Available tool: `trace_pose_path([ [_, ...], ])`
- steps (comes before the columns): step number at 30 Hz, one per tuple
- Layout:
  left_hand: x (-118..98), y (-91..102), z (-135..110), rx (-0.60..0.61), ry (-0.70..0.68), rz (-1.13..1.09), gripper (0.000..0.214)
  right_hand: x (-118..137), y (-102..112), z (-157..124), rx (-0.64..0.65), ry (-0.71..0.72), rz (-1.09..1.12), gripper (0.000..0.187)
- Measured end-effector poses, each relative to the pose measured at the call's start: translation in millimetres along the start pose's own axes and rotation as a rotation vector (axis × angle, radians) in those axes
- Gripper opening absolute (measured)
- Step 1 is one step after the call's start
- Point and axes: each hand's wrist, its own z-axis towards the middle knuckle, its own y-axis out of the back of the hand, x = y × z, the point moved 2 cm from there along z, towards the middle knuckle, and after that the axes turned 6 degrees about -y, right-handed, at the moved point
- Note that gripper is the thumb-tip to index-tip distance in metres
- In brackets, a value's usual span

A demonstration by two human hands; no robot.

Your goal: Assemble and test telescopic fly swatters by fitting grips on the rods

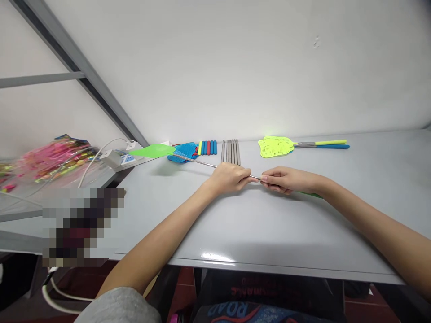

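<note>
A fly swatter with a green head and a thin metal rod is held across the table by both my hands. My left hand is closed around the rod. At its right end, my right hand is closed on the swatter, and a bit of green handle shows below my wrist. Beyond my left hand lie a row of metal rods, several coloured grips in blue, red and yellow, and blue swatter heads. Finished-looking swatters with yellow and blue handles lie farther right.
The grey table meets a white wall at the back. A white power strip with plugs and cables sits at the left corner. Plastic bags of pink and yellow items lie beyond a metal frame on the left.
</note>
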Motion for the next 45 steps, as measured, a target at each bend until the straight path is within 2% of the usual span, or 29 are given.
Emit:
trace_pose_path([
  [17,4.7,5.7,-3.4,-0.066,-0.030,0.061,0.042,3.1,0.9,-3.0,-0.006,0.061,-0.051,0.032],
  [45,15.1,22.0,-15.1,0.007,-0.039,0.058,0.045,6.5,-3.4,-4.4,-0.004,0.060,-0.003,0.036],
])
